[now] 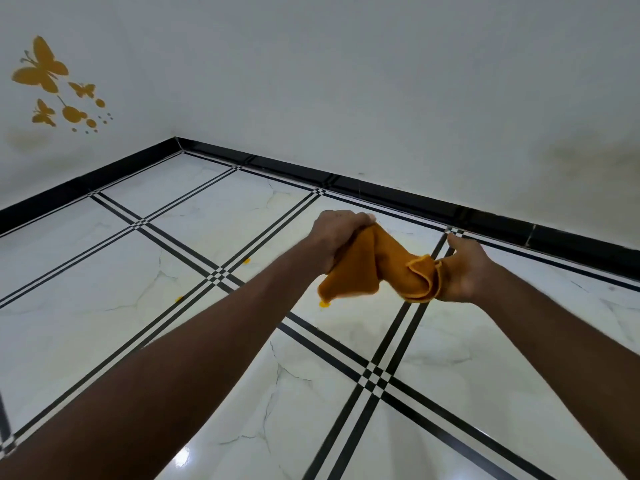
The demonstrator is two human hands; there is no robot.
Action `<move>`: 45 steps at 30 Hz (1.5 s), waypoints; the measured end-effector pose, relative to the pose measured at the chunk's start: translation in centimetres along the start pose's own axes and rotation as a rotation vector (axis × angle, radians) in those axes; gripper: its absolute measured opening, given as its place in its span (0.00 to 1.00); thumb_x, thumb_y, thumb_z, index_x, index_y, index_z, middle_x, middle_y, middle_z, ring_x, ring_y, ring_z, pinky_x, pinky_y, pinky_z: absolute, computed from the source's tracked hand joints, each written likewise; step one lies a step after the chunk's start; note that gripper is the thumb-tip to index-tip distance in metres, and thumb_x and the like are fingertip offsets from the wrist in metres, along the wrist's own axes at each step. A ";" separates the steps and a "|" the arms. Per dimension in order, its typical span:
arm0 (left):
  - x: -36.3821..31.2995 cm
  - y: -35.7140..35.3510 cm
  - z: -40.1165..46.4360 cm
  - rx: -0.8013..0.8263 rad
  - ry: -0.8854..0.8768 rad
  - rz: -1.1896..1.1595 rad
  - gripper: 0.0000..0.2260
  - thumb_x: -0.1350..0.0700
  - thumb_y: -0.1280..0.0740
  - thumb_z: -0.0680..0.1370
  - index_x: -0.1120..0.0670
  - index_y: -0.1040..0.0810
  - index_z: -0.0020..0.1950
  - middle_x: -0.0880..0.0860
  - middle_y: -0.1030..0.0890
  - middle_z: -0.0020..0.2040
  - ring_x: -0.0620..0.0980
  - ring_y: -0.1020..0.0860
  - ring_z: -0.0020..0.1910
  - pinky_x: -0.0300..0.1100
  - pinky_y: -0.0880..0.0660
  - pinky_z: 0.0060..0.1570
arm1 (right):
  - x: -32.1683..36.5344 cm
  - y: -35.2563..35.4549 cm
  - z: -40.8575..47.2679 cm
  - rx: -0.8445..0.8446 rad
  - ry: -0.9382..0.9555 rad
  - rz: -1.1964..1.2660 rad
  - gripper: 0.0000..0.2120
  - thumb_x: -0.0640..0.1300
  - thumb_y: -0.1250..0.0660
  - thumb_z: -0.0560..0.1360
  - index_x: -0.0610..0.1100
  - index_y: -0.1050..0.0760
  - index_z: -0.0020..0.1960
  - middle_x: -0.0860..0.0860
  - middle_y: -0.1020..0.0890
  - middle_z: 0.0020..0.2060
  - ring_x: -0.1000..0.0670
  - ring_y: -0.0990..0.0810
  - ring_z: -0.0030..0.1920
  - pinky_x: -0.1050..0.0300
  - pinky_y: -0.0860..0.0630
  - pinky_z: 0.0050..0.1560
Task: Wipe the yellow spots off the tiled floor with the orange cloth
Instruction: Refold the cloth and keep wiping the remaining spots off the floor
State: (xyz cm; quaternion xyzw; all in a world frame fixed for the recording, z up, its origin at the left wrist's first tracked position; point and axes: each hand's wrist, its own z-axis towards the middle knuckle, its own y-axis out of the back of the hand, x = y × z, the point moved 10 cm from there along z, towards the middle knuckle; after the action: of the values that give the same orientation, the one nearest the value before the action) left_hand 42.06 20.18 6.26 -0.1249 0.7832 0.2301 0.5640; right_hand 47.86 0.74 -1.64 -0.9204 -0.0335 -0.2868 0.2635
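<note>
Item: orange cloth (pixel 381 268), crumpled, held in the air between both hands above the tiled floor (pixel 207 341).
Left hand (pixel 337 239): fingers closed in a fist around the cloth's upper end; a loose corner hangs below the fist.
Right hand (pixel 462 271): palm turned up, fingers curled onto the cloth's folded, hemmed end, thumb raised clear.
Yellow spots: one (pixel 324 304) on the floor directly beneath the hanging corner; one (pixel 246 260) to the left of the left hand's fingers; one (pixel 178 299) farther left, beside the black tile lines.
Surroundings: black skirting (pixel 415 206) beyond the fingers; gold butterfly decals (pixel 41 67) on the wall, far left.
</note>
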 end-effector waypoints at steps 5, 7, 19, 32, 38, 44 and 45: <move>-1.7 1.7 0.1 -0.073 0.007 -0.173 0.13 0.49 0.26 0.76 0.56 0.21 0.54 0.55 0.17 0.50 0.56 0.19 0.50 0.52 0.20 0.53 | 1.0 -0.5 1.4 0.129 0.090 0.345 0.41 0.69 0.48 0.80 0.29 0.33 0.65 0.30 0.17 0.55 0.30 0.17 0.56 0.36 0.17 0.47; -1.3 1.3 0.2 -0.093 0.033 -0.125 0.18 0.48 0.28 0.77 0.56 0.25 0.61 0.57 0.19 0.56 0.58 0.20 0.56 0.58 0.23 0.61 | -0.5 -1.7 2.2 0.185 0.051 0.248 0.41 0.70 0.50 0.79 0.34 0.35 0.71 0.30 0.21 0.62 0.29 0.22 0.64 0.31 0.24 0.59; 2.1 4.6 0.3 -0.128 0.047 -0.084 0.18 0.53 0.26 0.76 0.54 0.20 0.64 0.57 0.20 0.62 0.56 0.21 0.58 0.50 0.21 0.56 | 6.0 -6.8 -1.3 -0.104 0.415 -0.889 0.36 0.39 0.23 0.73 0.38 0.38 0.74 0.39 0.31 0.72 0.40 0.25 0.59 0.48 0.22 0.48; 3.3 7.5 -1.5 -0.114 -0.092 -0.027 0.12 0.60 0.27 0.76 0.56 0.16 0.60 0.56 0.17 0.57 0.55 0.18 0.56 0.48 0.17 0.53 | 8.4 -10.9 -3.1 -0.167 0.995 -1.345 0.24 0.47 0.20 0.70 0.47 0.24 0.63 0.44 0.22 0.63 0.45 0.24 0.56 0.51 0.27 0.49; 5.0 9.6 -1.4 -0.161 -0.047 -0.063 0.12 0.61 0.27 0.76 0.56 0.16 0.58 0.56 0.15 0.51 0.54 0.15 0.50 0.41 0.17 0.42 | 7.7 -11.1 -1.9 -0.113 1.014 -1.252 0.13 0.46 0.21 0.70 0.45 0.16 0.54 0.46 0.18 0.51 0.45 0.20 0.54 0.53 0.25 0.47; 5.8 10.4 -1.3 -0.120 -0.103 -0.038 0.11 0.63 0.28 0.76 0.57 0.16 0.59 0.55 0.16 0.55 0.51 0.18 0.54 0.38 0.18 0.48 | 6.9 -12.3 -1.7 -0.169 1.105 -1.350 0.09 0.44 0.24 0.74 0.44 0.16 0.54 0.50 0.20 0.47 0.49 0.23 0.51 0.54 0.28 0.48; 5.8 10.7 -1.4 -0.127 -0.121 -0.010 0.11 0.63 0.27 0.76 0.58 0.15 0.58 0.56 0.15 0.53 0.51 0.17 0.53 0.38 0.18 0.48 | 6.7 -12.5 -1.5 -0.167 1.106 -1.367 0.08 0.44 0.25 0.75 0.45 0.16 0.53 0.50 0.19 0.46 0.49 0.23 0.51 0.54 0.28 0.47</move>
State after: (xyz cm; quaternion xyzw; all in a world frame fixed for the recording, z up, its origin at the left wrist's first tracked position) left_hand 34.09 29.07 3.47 -0.1504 0.7307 0.2837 0.6025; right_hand 50.01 10.18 8.86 -0.4448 -0.4234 -0.7873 -0.0554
